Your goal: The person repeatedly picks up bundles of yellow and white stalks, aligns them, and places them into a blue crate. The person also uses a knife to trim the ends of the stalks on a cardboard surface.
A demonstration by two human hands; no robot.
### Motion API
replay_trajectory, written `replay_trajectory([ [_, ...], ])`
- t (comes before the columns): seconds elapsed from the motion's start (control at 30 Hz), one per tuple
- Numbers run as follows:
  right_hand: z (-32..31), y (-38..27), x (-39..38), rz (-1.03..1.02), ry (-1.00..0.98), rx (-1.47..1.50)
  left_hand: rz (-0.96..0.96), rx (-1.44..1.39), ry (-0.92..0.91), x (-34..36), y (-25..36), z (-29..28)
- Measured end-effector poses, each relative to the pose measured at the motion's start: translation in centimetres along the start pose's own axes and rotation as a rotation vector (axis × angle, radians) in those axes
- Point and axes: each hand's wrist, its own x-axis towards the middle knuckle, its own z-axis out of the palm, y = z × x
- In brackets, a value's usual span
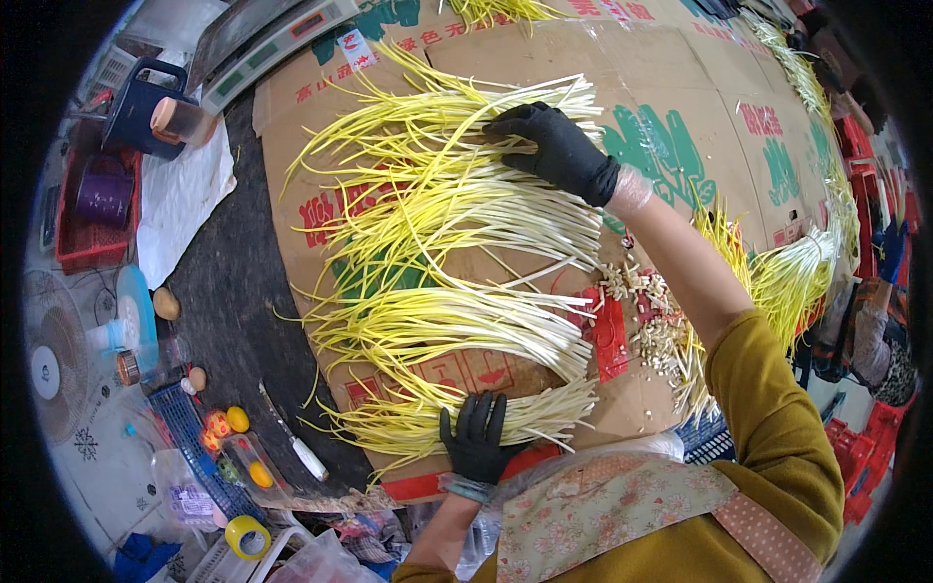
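Observation:
Long yellow chives with pale stalks lie in several rows across a cardboard sheet. In its black glove, my right hand (556,146) rests on the far chive bundle (428,107), thumb and fingers apart; its undersides are hidden. My left hand (476,437), also gloved in black, lies over the nearest chive bundle (549,406) with fingers spread, touching the stalks. Between the hands are a middle chive row (525,219) and a lower one (486,325). All stalk ends point right, the yellow leaf tips left.
Short cut stalk pieces (661,335) are scattered right of the rows. More chives (797,277) lie farther right, near another person's arm (880,291). A white-handled knife (306,455) rests on the dark surface at left, near a blue basket (199,447), yellow tape roll (248,537) and fan (53,364).

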Motion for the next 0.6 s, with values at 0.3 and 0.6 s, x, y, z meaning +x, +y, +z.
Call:
replay_trajectory([
  [0.3,1.7,-0.5,1.7,-0.053,-0.024,-0.140,0.009,0.038,0.001,0.0,-0.1,0.1],
  [0.6,-0.8,-3.4,0.8,-0.096,0.141,-0.140,-0.003,0.010,0.005,-0.2,0.0,0.2],
])
